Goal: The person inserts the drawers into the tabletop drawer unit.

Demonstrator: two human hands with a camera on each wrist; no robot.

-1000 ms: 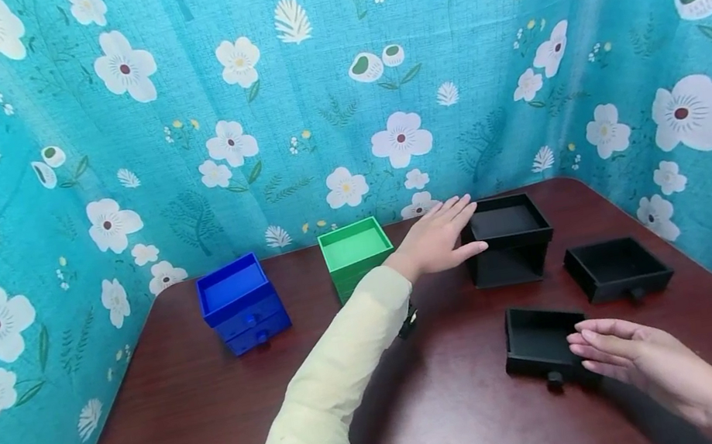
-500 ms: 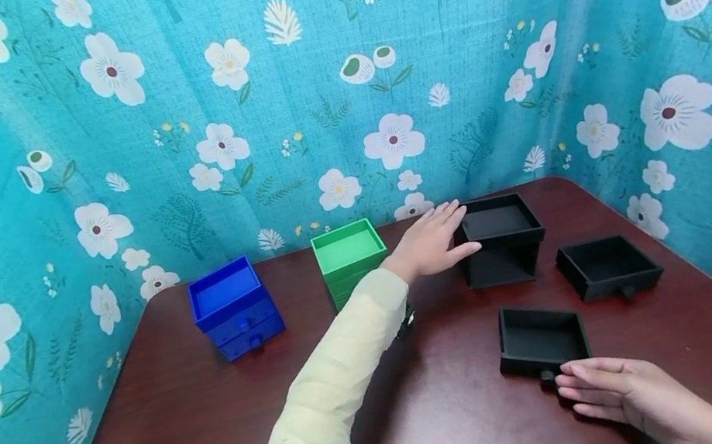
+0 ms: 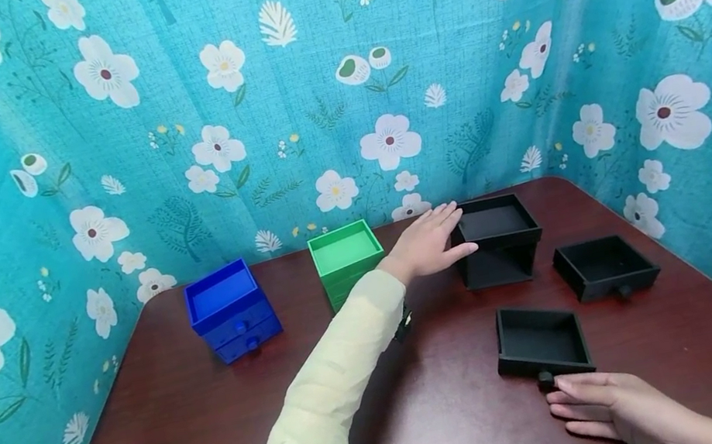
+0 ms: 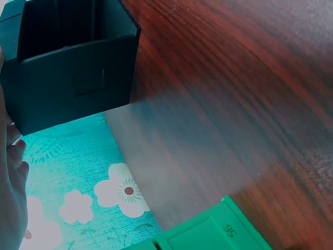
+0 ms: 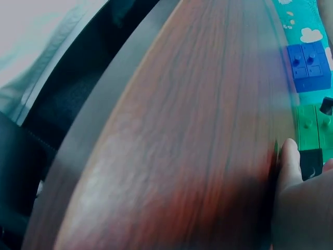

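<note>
My left hand (image 3: 429,243) rests at the left side of a black cabinet (image 3: 501,235), fingers straight and thumb stretched across its front. The cabinet has a shallow tray top and a hollow front below. In the left wrist view, the fingers (image 4: 14,172) lie along the black cabinet wall (image 4: 78,83). Nearer the person, a black drawer (image 3: 540,339) sits on the table. Beside its round knob (image 3: 546,379) is my right hand (image 3: 616,402), fingers fairly straight and tips close together; whether they touch the knob is hard to see.
A second black drawer (image 3: 607,266) lies to the cabinet's right. A blue cabinet (image 3: 234,313) and a green cabinet (image 3: 347,251) stand towards the back left, the green one partly behind the left sleeve (image 3: 328,392). A flowered curtain (image 3: 301,105) hangs behind the brown table (image 3: 173,441).
My right hand has moved from the near drawer's right side down and left to its knob. The left hand stays at the cabinet. The head view has shifted slightly.
</note>
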